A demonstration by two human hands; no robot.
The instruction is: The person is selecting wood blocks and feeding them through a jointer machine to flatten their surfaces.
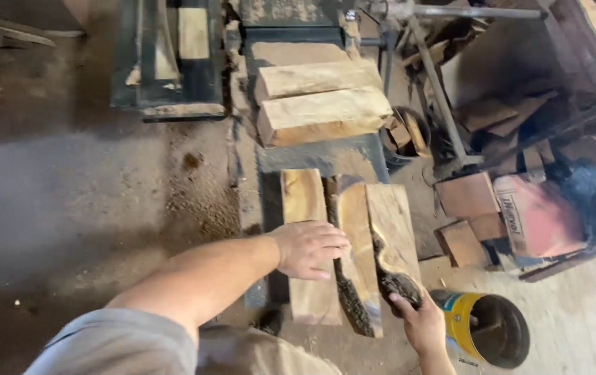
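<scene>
Three rough timber slabs lie side by side on a dark machine bed (270, 201). My left hand (308, 248) rests palm down on the left slab (303, 208), its fingertips touching the middle slab (355, 229). My right hand (419, 323) grips the near, bark-covered end of the right slab (392, 226). The middle slab has a dark, charred-looking edge. Further along the bed lie two thicker pale wooden blocks (322, 104), stacked one behind the other.
A yellow metal can (489, 330) stands open just right of my right hand. Offcuts (465, 198) and a red canister (541, 215) lie to the right among metal frame legs (444, 104). A dark machine (169, 59) sits at the far left. Sawdust covers the floor (69, 194).
</scene>
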